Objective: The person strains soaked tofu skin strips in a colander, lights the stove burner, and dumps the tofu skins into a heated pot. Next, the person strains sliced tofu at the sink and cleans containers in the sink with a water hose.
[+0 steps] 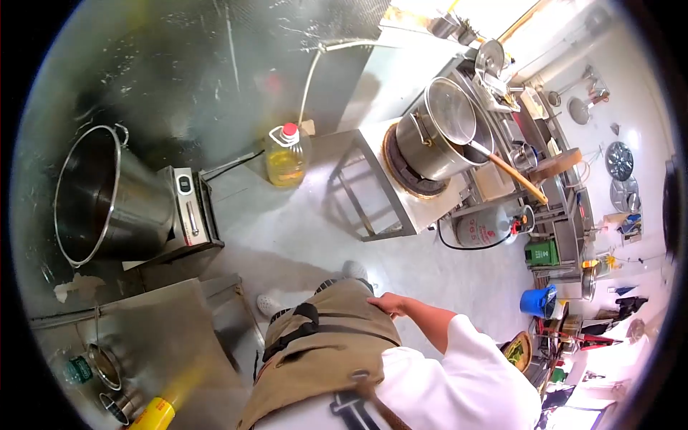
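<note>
My right hand (389, 304) is at the side edge of the brown apron (344, 301), fingers closed on its cloth. My left hand does not show. Ahead to the right, a large steel pot (423, 143) stands on a round burner (405, 172). A mesh strainer (450, 111) with a wooden handle lies across its mouth. A clear jug of yellow oil (287, 158) with a red cap stands on the floor by the wall. On the left a tall steel stockpot (136, 201) sits on an electric cooker (190, 208).
A steel table (179, 315) at lower left bears a small strainer (105, 365) and a yellow container (154, 414). A gas cylinder (480, 228) with a black hose stands beside the burner stand. Farther right are a green bin (542, 252), a blue bucket (536, 302) and shelving.
</note>
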Available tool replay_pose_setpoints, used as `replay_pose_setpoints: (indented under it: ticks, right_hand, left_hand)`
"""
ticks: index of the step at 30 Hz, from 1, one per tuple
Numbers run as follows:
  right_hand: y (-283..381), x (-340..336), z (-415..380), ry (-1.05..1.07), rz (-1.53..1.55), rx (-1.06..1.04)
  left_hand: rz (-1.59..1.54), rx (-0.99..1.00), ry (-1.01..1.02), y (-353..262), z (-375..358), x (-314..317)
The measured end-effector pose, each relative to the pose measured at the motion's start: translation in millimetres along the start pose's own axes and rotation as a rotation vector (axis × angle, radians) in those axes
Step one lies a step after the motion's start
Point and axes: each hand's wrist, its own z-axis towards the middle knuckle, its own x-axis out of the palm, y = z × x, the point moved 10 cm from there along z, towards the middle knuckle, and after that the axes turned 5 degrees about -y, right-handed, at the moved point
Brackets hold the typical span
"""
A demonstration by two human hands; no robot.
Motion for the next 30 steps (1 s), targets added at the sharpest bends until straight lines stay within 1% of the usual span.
replay_pose_setpoints:
  ticks: [1,3,4,5,6,7,8,9,10,12,13,14,15,16,17,18,20,23,24,25,28,29,30]
  right_hand:
    - [-9.6,-19.0,12.9,-0.007,0.025,0.012]
    - [-32.4,-69.9,41.3,-0.016,0.055,0.043]
    - [-46.7,-103.0,64.5,-0.006,0.150,0.070]
    - [-59.4,-147.9,95.7,-0.115,0.214,0.038]
    - [-60.7,-194.6,103.8,-0.224,0.286,0.052]
    - [-61.3,-243.4,116.9,-0.328,0.352,-0.011]
    - [-63.9,-288.1,130.5,-0.390,0.455,-0.030]
    - [-68.8,-330.7,150.0,-0.417,0.468,-0.029]
    - [-76.4,-366.8,169.9,-0.442,0.483,-0.020]
    - [-71.6,-420.1,192.2,-0.441,0.367,-0.035]
    - [-65.4,-432.9,193.7,-0.406,0.367,-0.054]
    - [-64.4,-442.8,214.3,-0.263,0.428,-0.131]
    - [-62.1,-445.0,227.8,-0.117,0.426,-0.138]
    - [-55.5,-444.6,236.5,0.029,0.421,-0.148]
    - [-48.2,-444.5,238.2,0.110,0.458,-0.185]
    - [-45.2,-447.0,238.4,0.157,0.457,-0.184]
    - [-41.6,-445.3,240.7,0.244,0.473,-0.185]
    - [-52.2,-430.4,260.6,0.363,0.528,-0.112]
    - [-53.5,-422.9,262.3,0.398,0.541,-0.088]
    - [-57.9,-416.6,274.4,0.381,0.454,-0.115]
    - [-62.3,-415.6,298.5,0.264,0.331,-0.289]
    - [-61.5,-422.7,293.9,0.069,0.308,-0.319]
    - [-54.6,-425.3,280.5,-0.129,0.283,-0.357]
  left_hand:
    - [-0.158,0.115,-0.161,-55.4,-27.8,-57.0]
    - [-0.431,-0.028,-0.105,-132.0,-67.6,-105.8]
    - [-0.557,-0.106,-0.081,-163.6,-90.3,-115.3]
    - [-0.905,-0.243,0.133,-183.7,-120.4,-66.7]
    - [-1.247,-0.390,0.349,-231.6,-144.3,-21.5]
    - [-1.542,-0.534,0.603,-279.4,-187.1,1.7]
    - [-1.757,-0.749,0.859,-355.7,-220.9,-3.8]
    - [-1.815,-0.899,1.082,-431.4,-263.0,3.2]
    - [-1.777,-0.911,1.247,-501.8,-305.7,3.0]
    - [-1.787,-0.988,1.445,-631.3,-374.2,-22.8]
    - [-1.858,-1.017,1.550,-685.1,-400.0,-35.8]
    - [-1.902,-1.055,1.619,-725.7,-424.6,-43.6]
    - [-1.895,-1.073,1.659,-757.2,-442.9,-53.1]
    - [-1.900,-1.036,1.685,-782.0,-456.3,-59.8]
    - [-1.877,-1.002,1.683,-801.4,-463.9,-66.7]
    - [-1.887,-1.031,1.705,-816.9,-476.5,-69.2]
    - [-1.897,-1.004,1.690,-837.2,-487.2,-77.3]
    - [-1.823,-1.081,1.677,-849.5,-505.2,-73.6]
    - [-1.834,-1.056,1.701,-854.1,-511.5,-69.8]
    - [-1.863,-1.061,1.699,-859.0,-515.2,-68.7]
    - [-1.942,-1.115,1.715,-874.7,-525.7,-68.5]
    - [-1.973,-1.167,1.720,-879.8,-532.0,-68.0]
    - [-2.008,-1.168,1.709,-886.6,-536.0,-66.5]
